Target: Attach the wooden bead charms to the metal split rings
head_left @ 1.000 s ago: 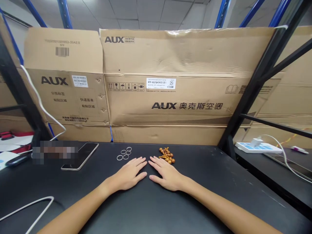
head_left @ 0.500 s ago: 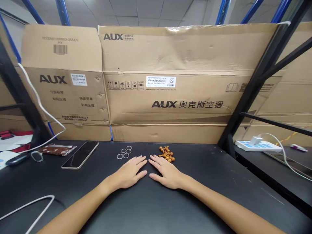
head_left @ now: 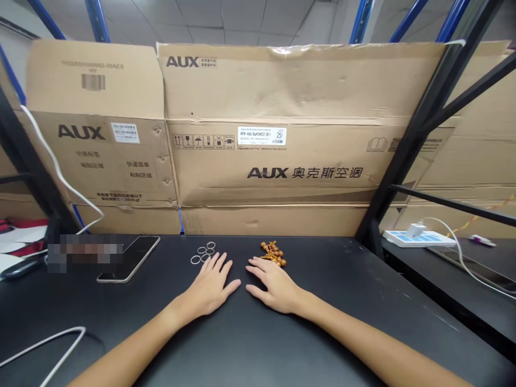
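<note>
My left hand (head_left: 210,286) lies flat on the black table (head_left: 322,301), fingers spread, its fingertips just short of several small metal rings (head_left: 203,252). My right hand (head_left: 273,285) rests palm down beside it, fingers stretched out, tips close to a small pile of brown wooden beads (head_left: 272,253). Neither hand holds anything.
A phone (head_left: 129,259) lies face up at the left, with a white cable (head_left: 44,341) at the near left. Large AUX cardboard boxes (head_left: 282,140) wall off the back. A black rack post (head_left: 407,145) rises at the right, beside a white power strip (head_left: 411,237).
My left hand has shifted forward and left toward the rings, its fingers spreading. The right hand stays put. The view has drifted slightly.
</note>
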`<state>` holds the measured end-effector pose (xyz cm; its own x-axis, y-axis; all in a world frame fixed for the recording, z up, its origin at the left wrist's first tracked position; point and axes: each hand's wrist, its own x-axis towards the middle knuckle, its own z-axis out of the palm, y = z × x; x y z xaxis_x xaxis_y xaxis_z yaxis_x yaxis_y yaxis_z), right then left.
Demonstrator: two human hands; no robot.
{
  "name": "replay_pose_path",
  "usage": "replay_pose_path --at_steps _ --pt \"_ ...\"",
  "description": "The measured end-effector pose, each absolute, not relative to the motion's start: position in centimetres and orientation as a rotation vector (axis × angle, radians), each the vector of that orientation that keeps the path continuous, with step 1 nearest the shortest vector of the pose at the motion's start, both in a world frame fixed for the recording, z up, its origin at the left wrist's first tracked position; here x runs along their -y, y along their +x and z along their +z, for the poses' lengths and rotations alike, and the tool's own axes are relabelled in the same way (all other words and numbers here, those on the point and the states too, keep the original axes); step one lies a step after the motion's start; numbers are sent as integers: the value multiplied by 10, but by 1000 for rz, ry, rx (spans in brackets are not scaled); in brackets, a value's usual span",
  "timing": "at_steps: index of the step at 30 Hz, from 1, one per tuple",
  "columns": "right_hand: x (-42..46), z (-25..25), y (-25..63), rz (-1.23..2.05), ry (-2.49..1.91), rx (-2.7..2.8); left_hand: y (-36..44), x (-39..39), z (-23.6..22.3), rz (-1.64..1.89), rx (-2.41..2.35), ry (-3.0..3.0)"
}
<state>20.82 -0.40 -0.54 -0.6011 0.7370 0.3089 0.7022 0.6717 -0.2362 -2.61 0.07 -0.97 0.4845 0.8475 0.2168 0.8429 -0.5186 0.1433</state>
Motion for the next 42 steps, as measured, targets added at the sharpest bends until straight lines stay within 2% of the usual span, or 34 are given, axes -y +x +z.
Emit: replay_pose_path --at_steps 3,6,12,20,25,34,42 --pt "6 -7 207 -26 -1206 2403 -26 -1 -14 427 -1642 2646" --pt "6 -8 206 -95 -1289 2331 -26 0 -10 451 -1542 2692" --pt "4 -13 207 -28 -1174 2348 -23 7 3 553 -1195 2783" --pt "5 -11 207 -45 -1072 2288 -23 3 -2 585 -1327 2783" --pt "1 -12 208 3 -1146 2230 -22 4 0 593 -1166 2786" --pt "-1 -16 210 224 -898 2248 -19 2 4 707 -1005 2670" --pt "-4 -15 210 166 -960 2261 -18 1 9 665 -1027 2681"
